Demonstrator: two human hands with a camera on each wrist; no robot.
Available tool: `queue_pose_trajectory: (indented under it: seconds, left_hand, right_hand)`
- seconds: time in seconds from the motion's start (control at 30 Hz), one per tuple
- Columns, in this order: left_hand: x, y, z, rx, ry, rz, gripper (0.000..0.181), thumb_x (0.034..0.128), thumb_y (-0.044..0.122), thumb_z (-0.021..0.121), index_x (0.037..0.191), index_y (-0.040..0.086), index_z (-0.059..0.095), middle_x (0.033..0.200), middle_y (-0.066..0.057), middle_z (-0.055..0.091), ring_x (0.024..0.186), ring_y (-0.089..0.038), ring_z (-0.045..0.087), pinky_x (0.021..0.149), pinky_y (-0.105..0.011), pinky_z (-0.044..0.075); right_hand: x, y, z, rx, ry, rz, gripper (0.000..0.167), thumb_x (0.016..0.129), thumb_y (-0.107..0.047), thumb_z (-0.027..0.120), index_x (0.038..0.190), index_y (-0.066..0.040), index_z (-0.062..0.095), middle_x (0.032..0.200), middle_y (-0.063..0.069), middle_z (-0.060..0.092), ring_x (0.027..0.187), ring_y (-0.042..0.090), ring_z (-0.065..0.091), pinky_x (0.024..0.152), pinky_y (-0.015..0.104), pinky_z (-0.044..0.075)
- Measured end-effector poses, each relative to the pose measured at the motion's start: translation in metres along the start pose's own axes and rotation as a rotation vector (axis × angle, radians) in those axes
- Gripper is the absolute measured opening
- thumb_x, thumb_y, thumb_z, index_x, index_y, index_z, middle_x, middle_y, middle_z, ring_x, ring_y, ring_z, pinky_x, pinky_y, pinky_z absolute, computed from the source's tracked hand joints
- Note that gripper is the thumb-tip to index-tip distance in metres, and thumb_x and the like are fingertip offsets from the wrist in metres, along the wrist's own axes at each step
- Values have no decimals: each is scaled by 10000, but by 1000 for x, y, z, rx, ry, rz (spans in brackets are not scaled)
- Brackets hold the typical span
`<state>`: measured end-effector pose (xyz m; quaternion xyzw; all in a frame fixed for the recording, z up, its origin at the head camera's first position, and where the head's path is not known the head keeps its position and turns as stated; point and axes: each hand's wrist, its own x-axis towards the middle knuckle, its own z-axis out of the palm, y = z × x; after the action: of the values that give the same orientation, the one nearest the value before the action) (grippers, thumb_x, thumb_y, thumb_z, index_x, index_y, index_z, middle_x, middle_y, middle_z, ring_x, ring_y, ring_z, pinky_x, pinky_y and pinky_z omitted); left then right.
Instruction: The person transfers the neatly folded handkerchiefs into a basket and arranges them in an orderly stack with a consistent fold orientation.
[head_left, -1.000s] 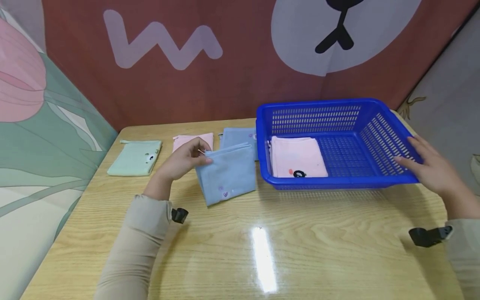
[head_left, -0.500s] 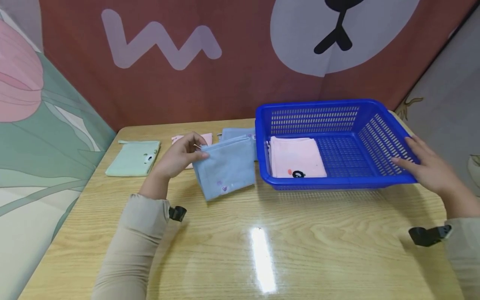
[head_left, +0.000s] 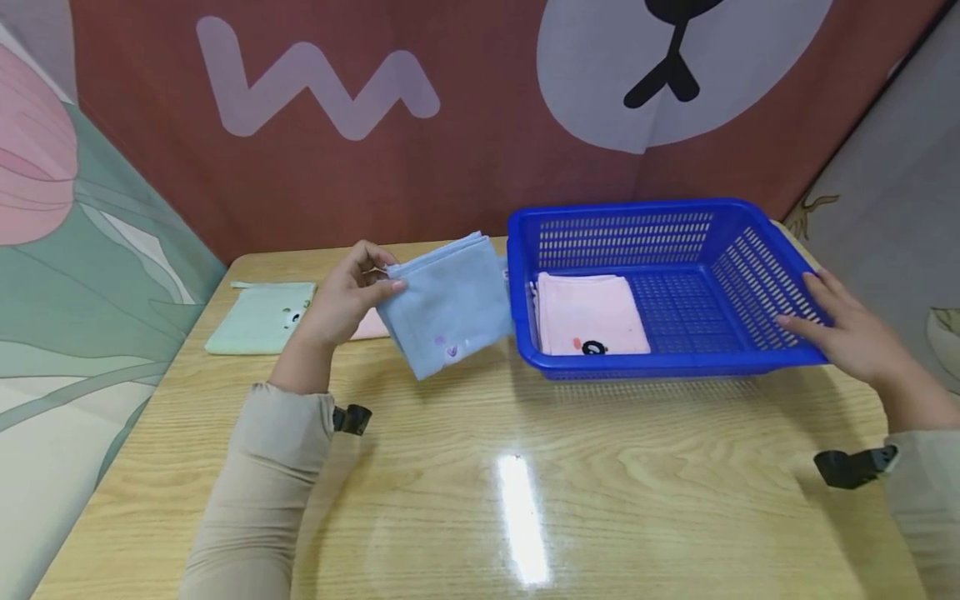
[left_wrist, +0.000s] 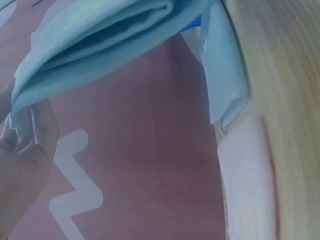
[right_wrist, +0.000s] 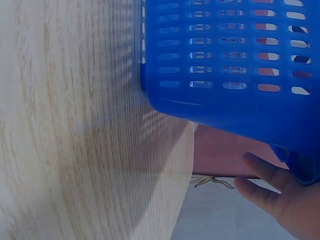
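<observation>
My left hand pinches a folded light-blue small towel by its left corner, with the thumb in front. This towel hangs tilted above the table, its right side beside the blue plastic basket. In the left wrist view the held towel shows its folded layers. My right hand holds the basket's right rim, thumb over the inner side; in the right wrist view fingers extend outside, below the rim. A folded pink towel lies in the basket's left part.
A green folded towel lies at the table's left. Another pink towel is mostly hidden behind the left hand. A second blue towel lies by the basket, largely covered in the head view. A printed red cloth hangs behind the wooden table.
The left hand has raised the blue towel and tilted its right side upward, covering more of the blue towel behind. The right hand and the basket have stayed in place.
</observation>
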<state>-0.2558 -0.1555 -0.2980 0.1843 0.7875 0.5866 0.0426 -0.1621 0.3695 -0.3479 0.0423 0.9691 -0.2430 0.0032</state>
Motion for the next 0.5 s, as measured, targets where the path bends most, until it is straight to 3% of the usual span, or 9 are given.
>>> queue_pose_trajectory:
  seconds: [0.5]
  left_hand:
    - [2, 13, -6, -232, 77, 147, 194, 821, -65, 513, 900, 103, 457, 851, -85, 426, 683, -135, 490, 593, -192, 446]
  right_hand:
    - [1, 0, 0, -6, -23, -4, 724, 900, -373, 374, 1343, -56, -103, 1366, 116, -248, 1189, 418, -190, 832, 677, -14]
